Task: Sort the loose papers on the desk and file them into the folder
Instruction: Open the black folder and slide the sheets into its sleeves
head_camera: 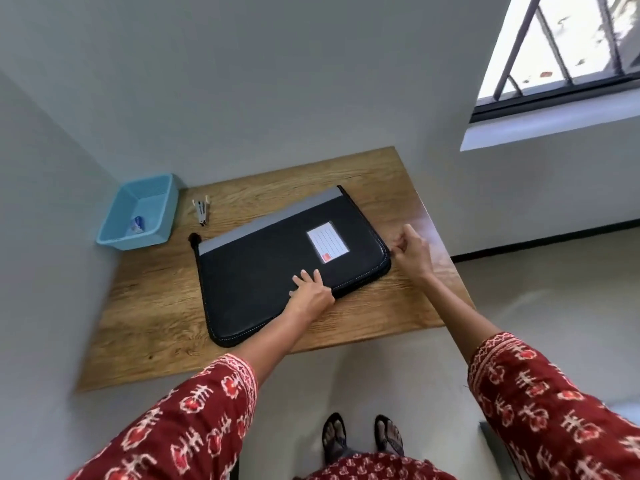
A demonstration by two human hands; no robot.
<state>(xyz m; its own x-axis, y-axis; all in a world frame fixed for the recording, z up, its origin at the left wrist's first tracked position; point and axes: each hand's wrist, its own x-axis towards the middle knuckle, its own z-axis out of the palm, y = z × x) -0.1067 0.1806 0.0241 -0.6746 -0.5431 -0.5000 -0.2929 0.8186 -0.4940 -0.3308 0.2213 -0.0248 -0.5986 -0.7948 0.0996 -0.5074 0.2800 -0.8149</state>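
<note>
- Pinching at the right-hand corner of the folder (277,268), your right hand (412,252) has its fingers curled tight at the zipped edge; what it grips there, likely a zip pull, is too small to make out.
- Your left hand (311,292) lies flat on the folder's black cover near its front edge, fingers straight and pressing down, grasping nothing.
- Folder: a black zip case with a grey band along its far edge, lying closed and slightly askew in the middle of the wooden desk (145,299).
- Label pocket (328,246): a clear window on the cover holding a white lined card with a small red mark at its lower corner; it sits between your two hands.
- Blue basket (138,213): stands at the far left corner of the desk against the wall, well apart from the folder; a small blue-and-white item lies inside, too blurred to name.
- Stapler (201,212): a small dark one lies on the desk just right of the basket, apart from the folder's far corner.
- Sleeves: both forearms emerge from red patterned fabric.
- Window (568,46): barred, set in the wall at upper right.
</note>
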